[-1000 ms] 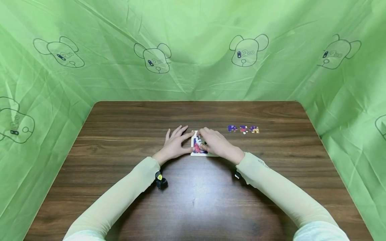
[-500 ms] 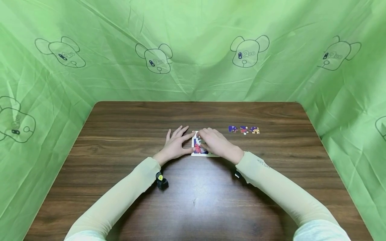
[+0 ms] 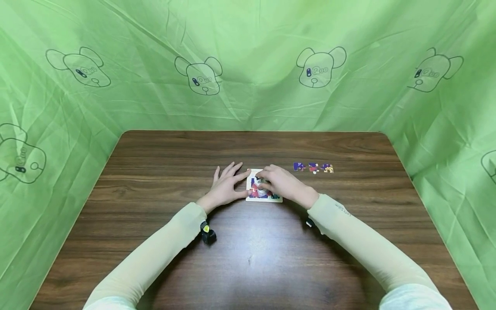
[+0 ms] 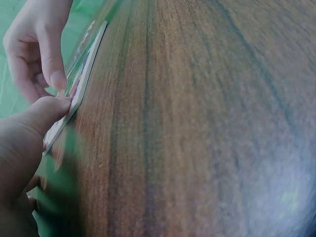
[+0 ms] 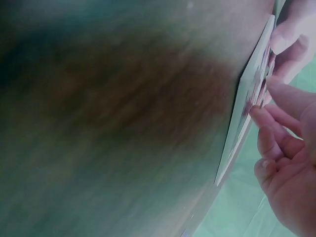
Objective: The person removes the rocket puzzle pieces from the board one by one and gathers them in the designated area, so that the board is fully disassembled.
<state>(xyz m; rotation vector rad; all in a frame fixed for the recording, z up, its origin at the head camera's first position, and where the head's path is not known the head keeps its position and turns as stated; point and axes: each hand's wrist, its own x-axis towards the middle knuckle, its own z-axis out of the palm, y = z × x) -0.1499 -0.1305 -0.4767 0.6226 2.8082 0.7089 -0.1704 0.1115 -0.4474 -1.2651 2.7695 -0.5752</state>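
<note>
A small white-framed jigsaw puzzle (image 3: 265, 199) with a colourful picture lies flat on the table in front of the person. At its left edge, the left hand (image 3: 225, 188) has its fingers spread, thumb and index finger touching the frame. In the left wrist view the left thumb (image 4: 47, 111) rests on the frame's near edge. Above the picture, the right hand (image 3: 284, 183) has its thumb and index finger close together. In the right wrist view they seem to pinch a thin puzzle piece (image 5: 264, 96), mostly hidden by the fingers.
To the right of the puzzle lie three loose puzzle pieces, a purple one (image 3: 299, 166), a red and purple one (image 3: 313, 167) and a purple and yellow one (image 3: 327, 168). Green cloth (image 3: 255, 99) encloses the brown wooden table (image 3: 174, 155) at the back and sides.
The right hand has shifted slightly to the right across the puzzle, exposing more of the picture and the frame's lower right corner. The left hand and the loose pieces stay put.
</note>
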